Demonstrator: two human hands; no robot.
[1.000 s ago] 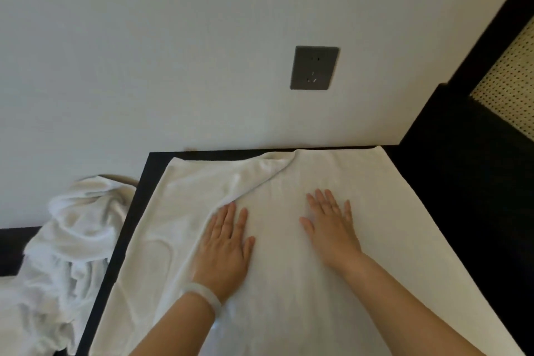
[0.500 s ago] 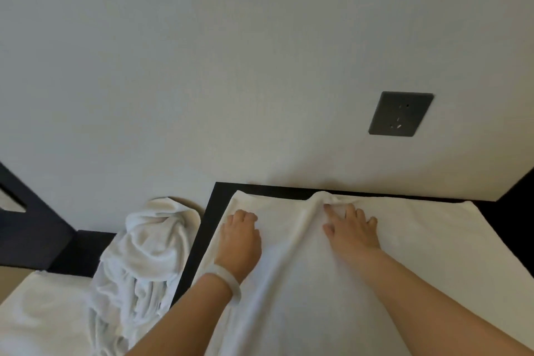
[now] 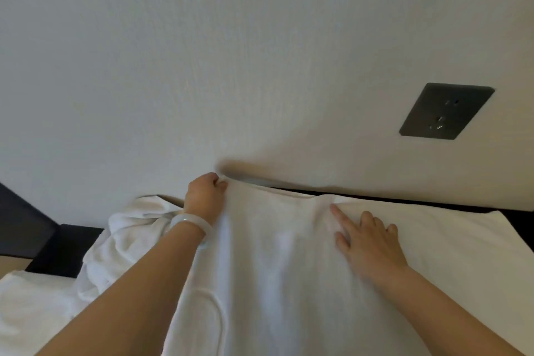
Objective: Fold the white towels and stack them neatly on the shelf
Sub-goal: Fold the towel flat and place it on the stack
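Dark tabletop (image 3: 520,220) abuts a pale wall (image 3: 202,66); on it the white towel (image 3: 274,269) lies spread, its far edge running left to right along the wall and its near edge out of frame, so the long axis cannot be confirmed. The towel lies directly ahead of the hands and beneath both. The left hand (image 3: 205,196) pinches the far left corner with curled fingers and holds it raised off the tabletop, close to the wall. The right hand (image 3: 371,243) rests flat on the cloth with fingers relaxed; its index finger (image 3: 336,209) reaches to a small pucker at the far edge. Between the hands the cloth rises in a shallow ridge that runs toward the person. Judgement: the next move depends on this ridge as the fold line. The left hand, nearer the free corner, would carry that corner rightward across the towel, while the right hand pins the line. A pale bracelet (image 3: 192,222) sits on the left wrist; a crumpled heap of towels (image 3: 130,225) lies just left of the tabletop; a dark socket plate (image 3: 446,111) is fixed to the wall, well right of the hands.
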